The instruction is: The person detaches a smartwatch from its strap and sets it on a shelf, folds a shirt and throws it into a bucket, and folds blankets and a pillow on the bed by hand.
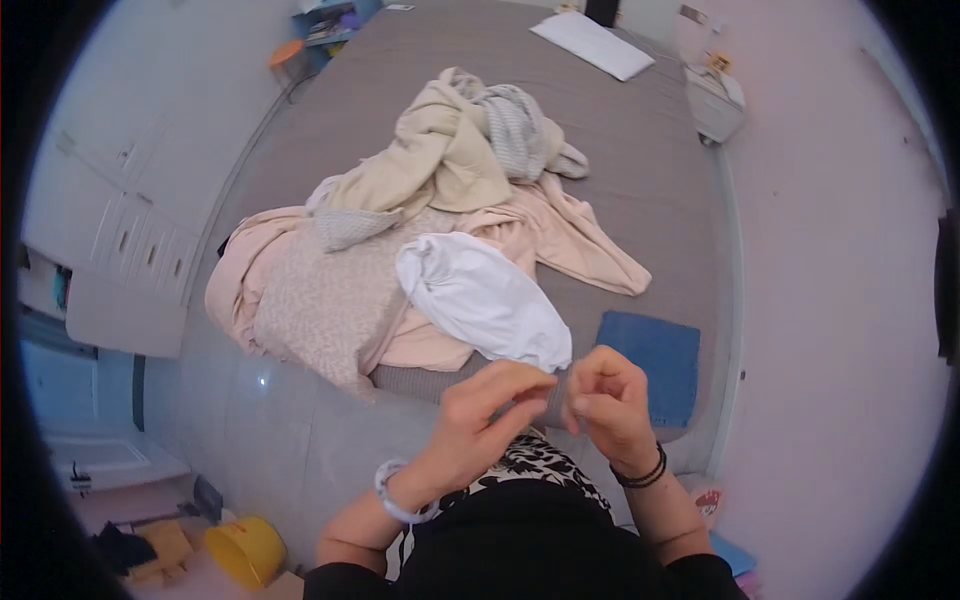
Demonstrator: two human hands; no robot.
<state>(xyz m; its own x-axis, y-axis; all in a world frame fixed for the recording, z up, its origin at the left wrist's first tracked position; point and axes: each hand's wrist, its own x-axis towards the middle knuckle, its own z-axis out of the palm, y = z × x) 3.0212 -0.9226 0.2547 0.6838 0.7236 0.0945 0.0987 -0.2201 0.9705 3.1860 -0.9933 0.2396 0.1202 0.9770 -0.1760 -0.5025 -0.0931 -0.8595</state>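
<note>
My left hand [492, 408] hovers in front of my body with its thumb apart from bent fingers and nothing in it. Close beside it is my right hand [612, 402], fingers loosely curled, also holding nothing that I can see. Just beyond both hands lies a crumpled white garment [485, 300] on the bed. Under and around it are a patterned beige garment [325, 290] and a pink garment [580, 235]. A cream garment [425, 150] with grey ribbed fabric [515, 130] tops the pile. To the right, a folded blue denim piece [650, 365] lies flat.
The clothes lie on a bed with a grey-brown sheet [640, 130]. A white folded item [592, 45] rests at its far end. White cabinets [130, 230] line the left side. A yellow bucket [245, 552] stands on the floor at lower left. A pale wall [830, 300] rises at right.
</note>
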